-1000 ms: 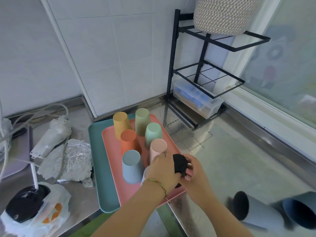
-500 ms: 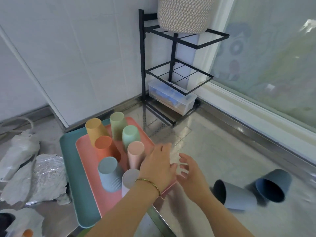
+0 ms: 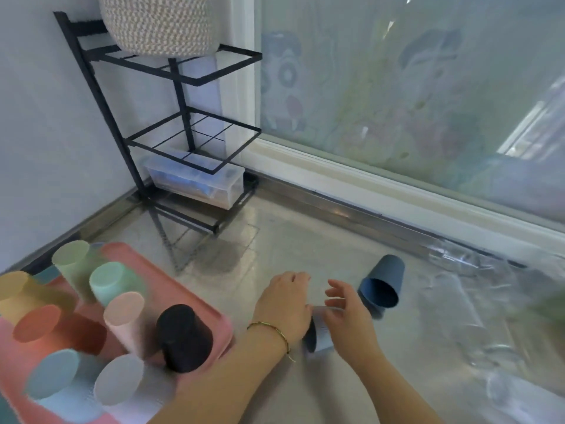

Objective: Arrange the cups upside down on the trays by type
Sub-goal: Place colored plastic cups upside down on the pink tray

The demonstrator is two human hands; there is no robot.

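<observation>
Head view: I see the grey cup [image 3: 321, 335] lying on its side on the tabletop [image 3: 275, 240], between both hands. The right hand [image 3: 348, 319] has its fingers spread loosely over the cup. The left hand [image 3: 282, 304] is against it, but I cannot tell its grip. A dark blue cup [image 3: 382, 286] lies just right, and the pink tray [image 3: 195, 295] of upturned cups sits left.
</observation>
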